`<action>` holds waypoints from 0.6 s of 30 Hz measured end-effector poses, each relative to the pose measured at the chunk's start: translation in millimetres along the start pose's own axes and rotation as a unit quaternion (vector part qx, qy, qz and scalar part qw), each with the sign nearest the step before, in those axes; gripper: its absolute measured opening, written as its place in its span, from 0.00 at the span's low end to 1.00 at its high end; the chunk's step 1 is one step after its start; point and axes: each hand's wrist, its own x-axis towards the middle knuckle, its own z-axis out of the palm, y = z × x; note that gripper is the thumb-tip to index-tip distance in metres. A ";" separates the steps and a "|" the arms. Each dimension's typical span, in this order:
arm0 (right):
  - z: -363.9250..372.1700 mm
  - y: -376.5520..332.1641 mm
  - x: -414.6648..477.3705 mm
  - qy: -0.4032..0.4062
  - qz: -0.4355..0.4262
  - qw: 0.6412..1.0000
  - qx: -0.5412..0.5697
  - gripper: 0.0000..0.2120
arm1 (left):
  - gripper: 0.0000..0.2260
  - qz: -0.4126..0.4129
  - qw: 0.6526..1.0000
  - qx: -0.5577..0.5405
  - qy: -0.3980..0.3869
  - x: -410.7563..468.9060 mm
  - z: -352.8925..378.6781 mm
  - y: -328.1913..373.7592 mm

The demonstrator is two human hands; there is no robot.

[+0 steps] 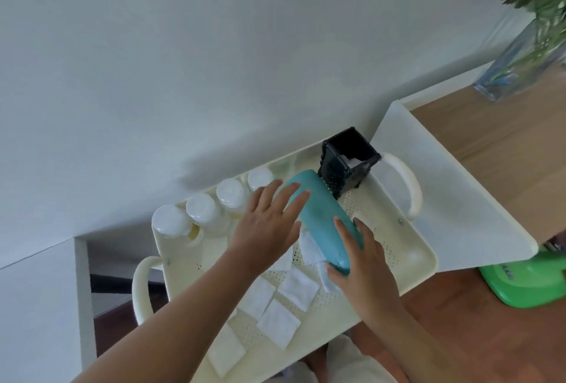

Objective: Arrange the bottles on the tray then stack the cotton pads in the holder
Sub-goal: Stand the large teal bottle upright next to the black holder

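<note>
A cream perforated tray [407,255] with handles holds several white-capped bottles [200,209] in a row along its far left edge. A teal bottle [321,217] lies tilted across the tray's middle. My right hand [364,263] grips its near end. My left hand [269,223] rests flat against its far part, fingers spread. A black perforated holder [349,162] stands at the tray's far corner with a white pad inside. Several square white cotton pads [278,323] lie loose on the near half of the tray, some under the teal bottle.
A white wall runs behind the tray. To the right is a wooden surface [502,149] with a white board [453,208], a glass vase [520,64] of pink flowers and a green object [526,281].
</note>
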 end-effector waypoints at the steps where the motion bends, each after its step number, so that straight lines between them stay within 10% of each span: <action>1: -0.4 1.0 -1.5 0.001 0.008 1.000 0.007 0.45 | 0.27 0.030 0.999 -0.001 -0.019 2.0 3.0 5.9; 18: -38.6 -6.1 -15.5 0.033 -0.005 0.998 0.061 0.41 | 0.37 0.053 0.978 -0.128 -0.155 13.1 9.9 21.3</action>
